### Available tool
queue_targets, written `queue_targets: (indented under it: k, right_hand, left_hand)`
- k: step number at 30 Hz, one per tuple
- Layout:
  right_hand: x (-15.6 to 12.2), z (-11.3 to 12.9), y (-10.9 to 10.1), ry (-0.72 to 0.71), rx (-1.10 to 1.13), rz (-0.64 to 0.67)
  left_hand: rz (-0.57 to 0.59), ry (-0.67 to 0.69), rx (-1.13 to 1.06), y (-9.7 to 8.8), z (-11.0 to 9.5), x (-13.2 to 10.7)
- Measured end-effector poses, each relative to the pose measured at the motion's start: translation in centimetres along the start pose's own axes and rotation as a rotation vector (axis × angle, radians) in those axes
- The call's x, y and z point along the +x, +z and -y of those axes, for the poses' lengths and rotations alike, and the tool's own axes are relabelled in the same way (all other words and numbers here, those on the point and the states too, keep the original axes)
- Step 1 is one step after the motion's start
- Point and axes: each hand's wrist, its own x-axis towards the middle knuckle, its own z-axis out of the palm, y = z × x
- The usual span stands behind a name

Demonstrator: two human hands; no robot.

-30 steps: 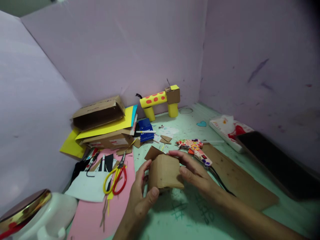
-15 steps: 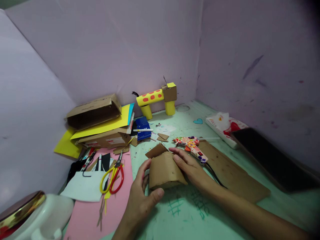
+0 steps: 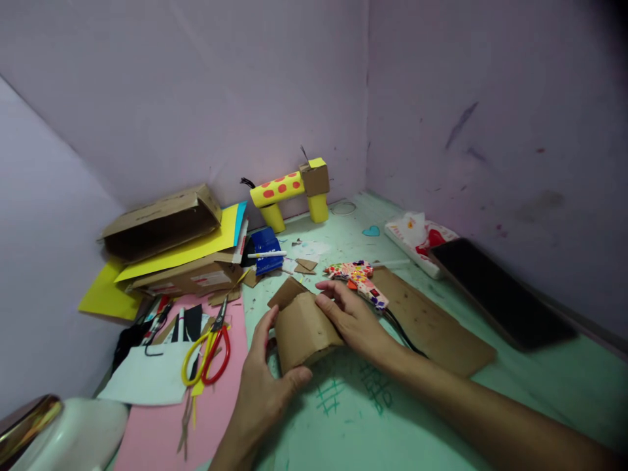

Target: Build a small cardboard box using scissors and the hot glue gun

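Showing at the middle of the bench [image 3: 392,418], a small bent cardboard piece [image 3: 309,330] is held between both hands, near side tilted towards the wearer. The left hand [image 3: 267,386] has its fingers clamped on the left side, with the thumb extended along the lower near edge. The right hand [image 3: 353,320] has its fingers clamped on the right side, the tips reaching over the upper edge. A brown flap [image 3: 289,292] stands up at the far side of the piece.

To the right, just beyond the right hand, lies a flower-patterned glue gun [image 3: 360,281], its black cord [image 3: 405,335] running back towards the forearm. Its handle is at the left edge of a flat cardboard sheet [image 3: 432,320]. Further right are a dark flat panel [image 3: 500,291] and a white and red packet [image 3: 402,239].

To the left, scissors [image 3: 220,320] with red and yellow handles lie over a pink sheet [image 3: 216,425]. Behind them is a stack with an open cardboard box [image 3: 161,226] on top of a yellow sheet [image 3: 196,248]. A pen [image 3: 267,254] lies across a blue wrapper [image 3: 265,241]; its lettering is illegible. A yellow, red-spotted animal figure [image 3: 277,188] stands upright by the back wall.
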Motion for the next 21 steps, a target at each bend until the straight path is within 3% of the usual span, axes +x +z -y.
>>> queue_targets:
  k: [15,21]
  right_hand:
    - [0.3,0.1,0.3,0.057,-0.030,-0.045]
    - [0.4,1.2,-1.1,0.098,-0.007,0.030]
  left_hand:
    - [-0.047,0.051,0.271,0.5,-0.7,0.3]
    - [-0.066,0.047,0.179,-0.2,-0.4,0.9]
